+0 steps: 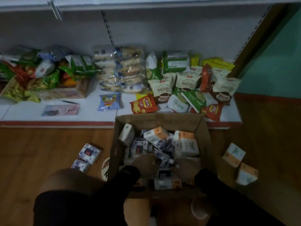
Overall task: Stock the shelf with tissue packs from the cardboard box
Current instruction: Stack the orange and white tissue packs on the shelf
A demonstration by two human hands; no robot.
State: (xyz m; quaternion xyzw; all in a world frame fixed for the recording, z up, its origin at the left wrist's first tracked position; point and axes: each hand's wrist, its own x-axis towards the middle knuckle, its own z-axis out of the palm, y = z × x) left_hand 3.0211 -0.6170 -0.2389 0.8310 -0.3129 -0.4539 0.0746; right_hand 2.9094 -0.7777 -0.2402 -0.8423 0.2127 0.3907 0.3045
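Note:
An open cardboard box [162, 121] stands on the wooden floor against the low white shelf [91, 115]. It holds several tissue packs: white-and-orange ones [185, 141] and smaller blue-and-white ones [140, 145]. Both my hands are down inside the near end of the box. My left hand [145, 163] lies over the blue-and-white packs. My right hand [186, 167] is beside it, just under the white-and-orange pack. A blue-and-white pack [163, 160] sits between the two hands. The dim, blurred view hides the fingers, so I cannot tell whether either hand holds a pack.
Snack bags [145, 106], bread packs [120, 70] and cake packets [162, 88] crowd the shelf. Blue-and-white packs [88, 153] lie on the floor left of the box, white-and-orange packs [233, 154] to its right. A green wall [276, 54] bounds the right side.

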